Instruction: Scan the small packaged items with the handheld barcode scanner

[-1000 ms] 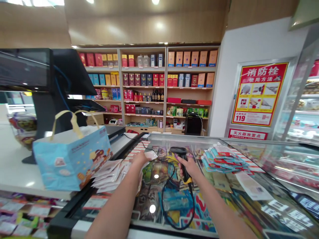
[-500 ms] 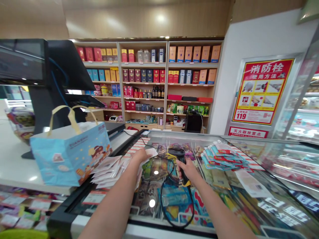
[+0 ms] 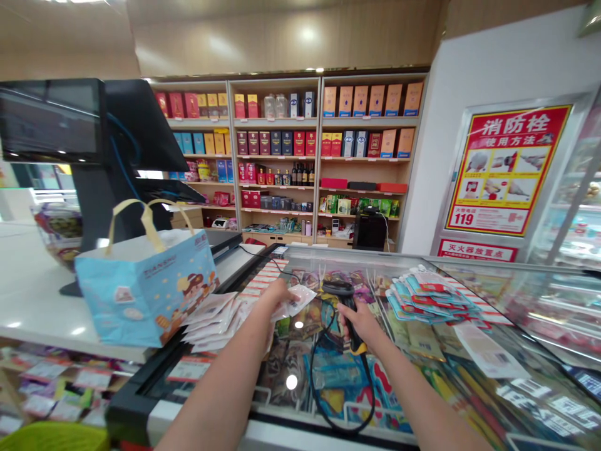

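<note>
My right hand (image 3: 359, 322) is wrapped round the handle of a black and yellow barcode scanner (image 3: 339, 289), its head above the glass counter top. A black cable loops down from it. My left hand (image 3: 277, 297) is closed on a small white packet (image 3: 300, 299) whose end sticks out to the right, toward the scanner. Beside and under my left wrist lies a fanned pile of white packets (image 3: 213, 319). To the right of the scanner is a stack of blue and red packets (image 3: 425, 297), and one pale packet (image 3: 488, 351) lies flat in front of it.
A light blue bag (image 3: 141, 288) with yellow handles stands at the left, before a black monitor stand (image 3: 101, 200). The glass counter (image 3: 282, 388) shows snacks beneath. Shelves of boxes (image 3: 277, 144) line the back. A green basket (image 3: 56, 437) is at lower left.
My left hand has moved slightly right, and the white packet in it now reaches nearer the scanner. The whole view has shifted a little to the left.
</note>
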Demonstrator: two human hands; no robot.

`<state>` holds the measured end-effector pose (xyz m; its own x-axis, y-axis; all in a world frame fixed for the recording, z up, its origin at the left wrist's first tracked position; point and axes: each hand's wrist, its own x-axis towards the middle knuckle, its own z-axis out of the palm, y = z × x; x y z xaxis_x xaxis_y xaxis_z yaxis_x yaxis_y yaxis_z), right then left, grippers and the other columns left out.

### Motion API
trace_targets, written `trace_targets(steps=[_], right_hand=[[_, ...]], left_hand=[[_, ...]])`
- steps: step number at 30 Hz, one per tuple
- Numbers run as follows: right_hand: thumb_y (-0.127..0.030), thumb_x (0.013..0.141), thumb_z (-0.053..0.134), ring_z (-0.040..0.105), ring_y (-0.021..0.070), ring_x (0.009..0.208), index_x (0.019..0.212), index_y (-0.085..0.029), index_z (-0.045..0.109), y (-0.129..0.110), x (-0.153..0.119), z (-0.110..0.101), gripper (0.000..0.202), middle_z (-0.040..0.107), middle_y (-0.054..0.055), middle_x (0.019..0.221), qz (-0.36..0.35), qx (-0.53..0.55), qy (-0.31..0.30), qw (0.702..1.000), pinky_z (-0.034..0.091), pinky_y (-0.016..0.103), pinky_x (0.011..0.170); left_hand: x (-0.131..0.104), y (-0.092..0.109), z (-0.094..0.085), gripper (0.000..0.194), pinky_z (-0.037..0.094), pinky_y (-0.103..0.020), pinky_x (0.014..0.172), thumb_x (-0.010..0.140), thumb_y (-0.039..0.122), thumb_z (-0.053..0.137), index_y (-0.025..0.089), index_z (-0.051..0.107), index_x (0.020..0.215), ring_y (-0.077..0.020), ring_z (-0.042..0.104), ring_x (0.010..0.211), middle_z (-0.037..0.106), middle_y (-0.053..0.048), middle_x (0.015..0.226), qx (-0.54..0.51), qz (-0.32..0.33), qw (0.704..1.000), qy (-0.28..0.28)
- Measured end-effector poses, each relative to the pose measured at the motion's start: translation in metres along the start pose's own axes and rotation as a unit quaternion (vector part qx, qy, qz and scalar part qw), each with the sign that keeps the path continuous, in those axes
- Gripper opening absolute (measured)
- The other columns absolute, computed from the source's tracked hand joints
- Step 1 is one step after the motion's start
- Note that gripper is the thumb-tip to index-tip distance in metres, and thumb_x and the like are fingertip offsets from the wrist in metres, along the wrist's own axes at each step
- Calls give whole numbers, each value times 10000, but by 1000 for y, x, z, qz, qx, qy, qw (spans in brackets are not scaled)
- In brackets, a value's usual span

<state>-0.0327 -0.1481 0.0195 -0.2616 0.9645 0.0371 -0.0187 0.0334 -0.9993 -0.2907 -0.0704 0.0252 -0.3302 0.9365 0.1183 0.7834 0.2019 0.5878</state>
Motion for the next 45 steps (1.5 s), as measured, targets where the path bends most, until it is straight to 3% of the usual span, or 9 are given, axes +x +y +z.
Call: trace_targets(steps=[4, 7, 9, 13, 16, 20, 28, 39, 45], right_hand=[[-494, 645, 659, 461, 85, 343, 708, -202, 457, 0, -1, 1, 361, 499, -82, 477, 7, 1, -4, 1000, 417, 213, 325], [-506, 642, 666, 453, 82, 335, 710, -203, 455, 0, -2, 3, 375, 504, -80, 468, 11, 0, -8, 1000, 415, 214, 328], [-531, 635, 666, 442, 79, 323, 700, -202, 455, -2, -4, 4, 396, 503, -78, 454, 14, 4, -15, 1000, 413, 216, 331], [-584, 614, 661, 447, 79, 320, 695, -198, 462, -7, -8, 8, 441, 507, -70, 444, 2, 39, -33, 999, 415, 216, 342], [-583, 602, 675, 453, 80, 333, 713, -196, 477, -9, -10, 10, 449, 519, -65, 463, -18, 63, -36, 997, 427, 218, 346], [-562, 630, 664, 450, 79, 329, 666, -192, 475, -5, -8, 9, 417, 499, -66, 450, -24, 47, -40, 998, 433, 215, 340], [-540, 662, 648, 464, 81, 338, 634, -184, 490, 1, -5, 10, 390, 504, -60, 473, -12, 22, -46, 999, 444, 220, 338], [-527, 666, 649, 468, 85, 328, 676, -185, 492, 5, -2, 8, 376, 528, -64, 480, -17, 26, -30, 999, 447, 227, 331], [-507, 651, 665, 456, 82, 318, 623, -195, 466, -7, -4, 0, 371, 496, -61, 434, 9, 13, -1, 1000, 428, 213, 322]], left_hand=[[4, -1, -1, 330, 489, -377, 738, 297, 160, 831, 192, 549, 467, -313, 662, 758, 623, -41, 525, -25, -14, 999, -29], [2, 2, -3, 220, 496, -361, 711, 430, 154, 785, 186, 591, 528, -281, 656, 709, 610, -23, 517, -95, -11, 995, -13], [0, 7, -4, 130, 493, -338, 746, 593, 206, 714, 171, 648, 699, -260, 659, 796, 679, -55, 681, -123, 14, 991, 50], [-4, 20, 7, 256, 483, -294, 824, 810, 231, 508, 142, 609, 1028, -208, 629, 984, 684, -108, 1044, -240, 39, 951, 191], [-5, 27, 23, 297, 507, -259, 775, 826, 194, 462, 121, 587, 1085, -177, 647, 943, 687, -97, 1068, -357, 21, 920, 161], [-7, 28, 37, 308, 522, -243, 739, 807, 178, 470, 131, 593, 1086, -169, 660, 920, 699, -74, 1052, -412, -2, 900, 143], [-10, 29, 35, 284, 529, -263, 719, 754, 175, 505, 124, 604, 1015, -182, 673, 851, 710, -71, 958, -485, -2, 864, 134], [-14, 33, 32, 240, 533, -272, 730, 776, 152, 512, 141, 608, 996, -189, 675, 878, 709, -75, 990, -467, -5, 875, 127], [-23, 49, 35, 154, 542, -283, 683, 766, 132, 547, 118, 642, 886, -181, 685, 728, 715, -57, 783, -567, -59, 817, 83]])
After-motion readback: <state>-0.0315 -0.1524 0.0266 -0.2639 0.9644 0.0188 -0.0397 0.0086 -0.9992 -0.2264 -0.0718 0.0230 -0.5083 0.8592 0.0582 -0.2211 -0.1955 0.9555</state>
